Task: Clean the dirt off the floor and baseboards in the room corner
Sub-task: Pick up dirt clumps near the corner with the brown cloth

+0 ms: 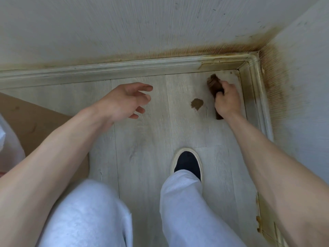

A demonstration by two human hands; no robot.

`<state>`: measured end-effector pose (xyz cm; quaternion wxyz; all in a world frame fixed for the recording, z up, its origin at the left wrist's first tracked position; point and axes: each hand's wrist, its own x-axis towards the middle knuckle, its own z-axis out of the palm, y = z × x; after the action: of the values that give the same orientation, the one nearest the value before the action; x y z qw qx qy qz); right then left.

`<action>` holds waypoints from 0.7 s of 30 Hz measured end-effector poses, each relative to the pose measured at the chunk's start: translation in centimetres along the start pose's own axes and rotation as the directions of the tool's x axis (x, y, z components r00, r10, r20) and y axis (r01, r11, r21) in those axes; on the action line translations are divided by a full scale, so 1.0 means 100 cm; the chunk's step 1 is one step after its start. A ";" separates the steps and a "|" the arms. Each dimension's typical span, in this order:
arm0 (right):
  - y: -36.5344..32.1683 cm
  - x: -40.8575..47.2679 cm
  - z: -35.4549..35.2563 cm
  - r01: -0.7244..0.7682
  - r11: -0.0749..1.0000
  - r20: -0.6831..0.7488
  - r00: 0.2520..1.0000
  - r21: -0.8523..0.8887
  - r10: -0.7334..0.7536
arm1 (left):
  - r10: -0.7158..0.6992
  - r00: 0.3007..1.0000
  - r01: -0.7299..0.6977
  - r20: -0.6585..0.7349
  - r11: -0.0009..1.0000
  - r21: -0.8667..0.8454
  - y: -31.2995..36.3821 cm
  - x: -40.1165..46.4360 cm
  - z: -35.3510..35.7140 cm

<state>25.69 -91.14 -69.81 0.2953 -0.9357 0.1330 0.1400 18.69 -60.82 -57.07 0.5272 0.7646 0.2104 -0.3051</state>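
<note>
My right hand (227,99) grips a brown brush (214,84) and holds it against the pale plank floor (142,136) close to the room corner. A small brown patch of dirt (197,103) lies on the floor just left of that hand. The baseboard (124,67) runs along the back wall and turns at the corner (249,62), where it is stained brownish-yellow. Rusty stains also spread over the wall above the baseboard (195,50) and on the right wall (277,82). My left hand (128,99) hovers over the floor, fingers spread and holding nothing.
My right foot in a dark slip-on shoe (187,163) stands on the floor below the dirt patch, with light grey trouser legs (178,211) in the foreground. A sheet of brown cardboard (35,122) lies at the left, with something white (8,143) on it.
</note>
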 end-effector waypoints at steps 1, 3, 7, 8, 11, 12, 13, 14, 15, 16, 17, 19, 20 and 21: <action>-0.006 -0.003 0.008 0.045 0.999 0.036 0.998 -0.007 -0.045 | 0.000 1.000 0.000 -0.003 1.000 -0.004 0.000 -0.001 -0.001; -0.016 -0.008 0.018 0.120 0.993 0.148 0.982 0.001 -0.119 | -0.001 1.000 0.001 -0.003 1.000 -0.007 -0.001 -0.004 -0.002; -0.020 -0.005 0.001 0.149 0.988 0.199 0.968 0.050 -0.156 | 0.002 1.000 -0.002 -0.001 1.000 -0.024 -0.004 -0.010 -0.006; -0.018 -0.002 -0.007 0.143 0.989 0.146 0.978 0.043 -0.148 | 0.004 1.000 -0.004 -0.003 1.000 -0.030 -0.004 -0.011 -0.008; -0.007 0.003 -0.022 0.094 0.996 0.002 0.996 0.009 -0.094 | 0.011 1.000 -0.011 -0.008 0.999 -0.040 -0.005 -0.015 -0.011; -0.005 0.003 -0.021 0.074 0.997 -0.002 0.997 -0.012 -0.074 | 0.012 1.000 -0.012 -0.012 0.999 -0.043 -0.004 -0.016 -0.012; -0.004 0.000 -0.018 0.070 0.997 0.019 0.997 -0.029 -0.070 | 0.013 1.000 -0.013 -0.014 0.999 -0.044 -0.004 -0.017 -0.013; -0.005 -0.004 -0.012 0.087 0.995 0.057 0.995 -0.038 -0.085 | 0.012 1.000 -0.012 -0.014 0.999 -0.044 -0.003 -0.019 -0.014; -0.007 -0.008 -0.006 0.120 0.992 0.095 0.989 -0.039 -0.116 | 0.010 1.000 -0.011 -0.017 0.999 -0.043 -0.003 -0.020 -0.014; -0.010 -0.013 0.000 0.158 0.987 0.125 0.980 -0.034 -0.153 | 0.009 1.000 -0.010 -0.019 0.999 -0.042 -0.002 -0.021 -0.015; -0.013 -0.017 0.005 0.194 0.980 0.151 0.971 -0.032 -0.187 | 0.009 1.000 -0.010 -0.020 0.999 -0.041 -0.003 -0.022 -0.015; -0.019 -0.023 0.011 0.253 0.963 0.219 0.948 -0.090 -0.229 | 0.010 1.000 -0.011 -0.017 0.999 -0.038 -0.004 -0.023 -0.016; -0.022 -0.026 0.013 0.277 0.947 0.271 0.935 -0.161 -0.227 | 0.011 1.000 -0.011 -0.017 0.999 -0.037 -0.005 -0.023 -0.016; -0.025 -0.029 0.014 0.295 0.923 0.321 0.924 -0.246 -0.209 | 0.013 1.000 -0.013 -0.017 0.999 -0.039 -0.005 -0.024 -0.017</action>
<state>23.57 -87.84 -68.61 0.1868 -0.9475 -0.0562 0.2536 17.08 -59.08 -55.33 0.5421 0.7582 0.2159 -0.2910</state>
